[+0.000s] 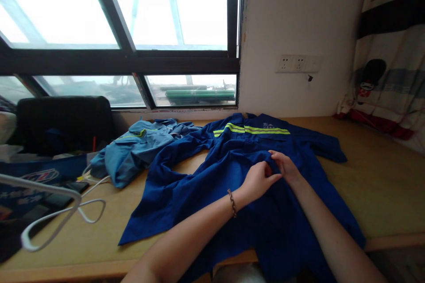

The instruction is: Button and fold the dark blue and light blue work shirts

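Note:
A dark blue work jacket [199, 185] with yellow-and-silver reflective stripes lies spread on the wooden table, its collar toward the window and its hem over the near edge. Both my hands are at the middle of its front. My left hand [257, 181], with a brown bracelet on its wrist, is closed, its fingertips pinching the cloth. Just to its right, my right hand [284, 166] also pinches the front edge, lifting it a little. Whether a button or other fastener is between the fingers is hidden. The right-hand sleeve [327, 143] stretches out across the table.
A crumpled lighter blue garment [139, 146] lies left of the jacket. White cable [96, 219], a white curved bar [71, 219] and a printed blue bag [40, 181] are at the left. Behind stands a black chair back [64, 121]; a curtain [388, 62] hangs at the right.

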A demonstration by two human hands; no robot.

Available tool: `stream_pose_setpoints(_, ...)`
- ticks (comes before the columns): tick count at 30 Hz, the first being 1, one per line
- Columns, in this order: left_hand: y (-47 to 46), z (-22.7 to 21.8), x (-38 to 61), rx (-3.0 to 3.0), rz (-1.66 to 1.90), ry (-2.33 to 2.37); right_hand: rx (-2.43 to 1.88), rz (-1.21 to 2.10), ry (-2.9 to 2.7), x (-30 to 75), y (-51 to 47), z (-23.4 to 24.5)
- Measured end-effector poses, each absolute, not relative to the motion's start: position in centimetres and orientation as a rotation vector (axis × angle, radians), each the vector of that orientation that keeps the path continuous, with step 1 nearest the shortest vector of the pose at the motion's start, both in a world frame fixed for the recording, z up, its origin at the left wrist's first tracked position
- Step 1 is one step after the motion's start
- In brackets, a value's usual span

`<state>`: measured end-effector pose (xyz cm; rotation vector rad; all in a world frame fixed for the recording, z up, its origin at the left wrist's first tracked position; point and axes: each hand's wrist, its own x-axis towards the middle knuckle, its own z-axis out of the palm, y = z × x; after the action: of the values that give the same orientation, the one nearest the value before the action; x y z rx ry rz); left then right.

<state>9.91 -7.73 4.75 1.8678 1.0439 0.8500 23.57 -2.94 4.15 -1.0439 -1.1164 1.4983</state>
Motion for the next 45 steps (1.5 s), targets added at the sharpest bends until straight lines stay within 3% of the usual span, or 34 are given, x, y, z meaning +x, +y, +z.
stream_pose_setpoints(5, -7.7, 3.2, 9.9, 1.821, 1.112, 1.124, -1.003, 1.453, -1.044, 23.0, -3.5, 4.3)
stream_pose_setpoints(12, -8.4, 5.3, 9.3, 2.168, 0.731, 1.411, -1.085, 1.351, -1.005, 22.7, -3.3, 4.4)
stream_pose_setpoints(17, -9.6, 7.5, 9.6, 1.980, 0.249, 0.835, -1.104, 1.423, -1.019, 22.6, -4.1, 4.7)
stream_pose_setpoints(25, -10.1, 9.2, 9.2, 1.713, -0.273, 0.264, -0.816, 2.015, -1.394, 22.3, -5.7, 4.5)
stream_pose_setpoints(29, -9.7, 9.1, 9.0, 1.699, -0.304, 0.159, -0.614, 2.128, -1.513, 22.5, -5.8, 4.7)
stream_pose_setpoints(41, -9.6, 7.4, 9.6, 1.684, -0.372, 0.051, -0.892, 1.896, -1.512, 21.3, -5.7, 3.7)
stream_pose_setpoints(45, -8.4, 8.3, 8.3, 1.763, -0.603, 0.173, -0.959, 1.713, -1.304, 22.5, -5.2, 3.8)
